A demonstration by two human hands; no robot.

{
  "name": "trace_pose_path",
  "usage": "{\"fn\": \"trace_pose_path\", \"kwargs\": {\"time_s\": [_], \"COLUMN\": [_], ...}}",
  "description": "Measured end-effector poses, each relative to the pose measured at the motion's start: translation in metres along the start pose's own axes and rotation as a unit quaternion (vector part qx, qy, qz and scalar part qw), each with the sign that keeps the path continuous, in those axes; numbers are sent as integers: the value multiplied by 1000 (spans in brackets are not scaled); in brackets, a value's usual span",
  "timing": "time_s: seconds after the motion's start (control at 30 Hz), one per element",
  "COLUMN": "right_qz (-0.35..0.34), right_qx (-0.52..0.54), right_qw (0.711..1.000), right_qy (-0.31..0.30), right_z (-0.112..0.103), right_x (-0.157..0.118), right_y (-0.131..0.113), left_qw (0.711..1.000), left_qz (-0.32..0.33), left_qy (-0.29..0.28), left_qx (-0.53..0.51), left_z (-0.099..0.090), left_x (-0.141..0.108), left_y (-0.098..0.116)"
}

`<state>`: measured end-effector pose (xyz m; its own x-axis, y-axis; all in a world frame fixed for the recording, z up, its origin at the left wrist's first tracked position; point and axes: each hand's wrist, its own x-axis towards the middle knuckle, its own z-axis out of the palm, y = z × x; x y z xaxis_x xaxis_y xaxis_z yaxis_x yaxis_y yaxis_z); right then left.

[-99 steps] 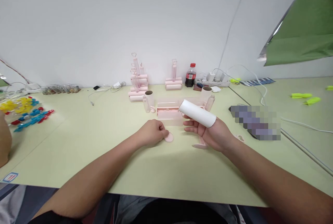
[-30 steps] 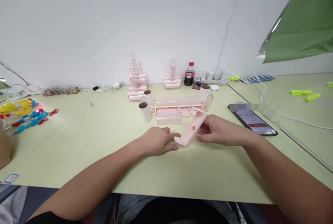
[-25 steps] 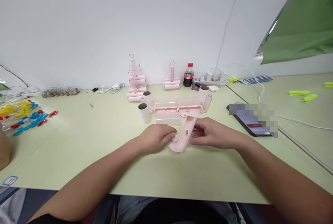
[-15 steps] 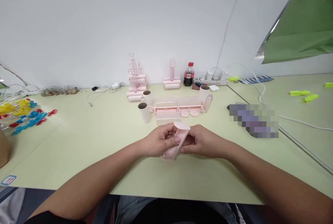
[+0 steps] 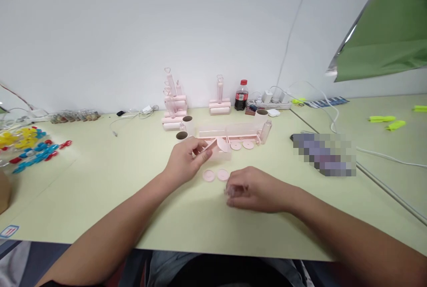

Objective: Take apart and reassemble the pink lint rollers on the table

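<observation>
My left hand [image 5: 187, 159] grips a pale pink lint roller cover [image 5: 223, 145] with a rounded end, holding it tilted above the row of parts. Lower and to the right, my right hand [image 5: 255, 189] is curled closed around a small clear plastic piece [image 5: 230, 190], blurred and mostly hidden by the fingers. Between the hands two pink discs [image 5: 208, 175] lie flat on the table. Farther back are two more pink discs [image 5: 248, 145], beside long pink casings [image 5: 243, 137] that the held cover partly hides.
White sticky rolls [image 5: 261, 120] and a clear pink handle [image 5: 266, 132] stand around the casings. Assembled lint rollers [image 5: 219, 105], a cola bottle [image 5: 242, 96] and a power strip [image 5: 270, 105] line the wall. Colourful balloon-like pieces [image 5: 40, 151] lie left; a blurred-out item [image 5: 325, 156] lies right.
My hands have come apart. The left one has moved forward and left with the cover; the right has stayed low with a small clear piece. Two discs now show on the table between them.
</observation>
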<state>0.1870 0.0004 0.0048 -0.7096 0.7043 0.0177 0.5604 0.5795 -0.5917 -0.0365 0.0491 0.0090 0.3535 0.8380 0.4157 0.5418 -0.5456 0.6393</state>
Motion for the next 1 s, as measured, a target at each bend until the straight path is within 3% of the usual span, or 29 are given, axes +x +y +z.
{"fn": "trace_pose_path", "kwargs": {"time_s": [0.17, 0.27, 0.37, 0.6, 1.0], "right_qz": [-62, -112, -118, -69, -61], "right_qx": [-86, -146, -178, -175, -208], "right_qw": [994, 983, 977, 982, 976], "right_qy": [-16, 13, 24, -35, -35], "right_z": [31, 47, 54, 49, 53], "right_x": [2, 3, 2, 4, 9], "right_y": [-18, -20, -22, -29, -27], "left_qw": [978, 956, 936, 926, 933], "left_qz": [83, 123, 135, 116, 96], "left_qy": [-14, -54, -98, -147, -168], "left_qx": [190, 259, 310, 327, 305], "left_z": [15, 28, 38, 44, 41], "left_x": [8, 9, 10, 9, 11], "left_y": [-22, -24, -22, -20, -17]}}
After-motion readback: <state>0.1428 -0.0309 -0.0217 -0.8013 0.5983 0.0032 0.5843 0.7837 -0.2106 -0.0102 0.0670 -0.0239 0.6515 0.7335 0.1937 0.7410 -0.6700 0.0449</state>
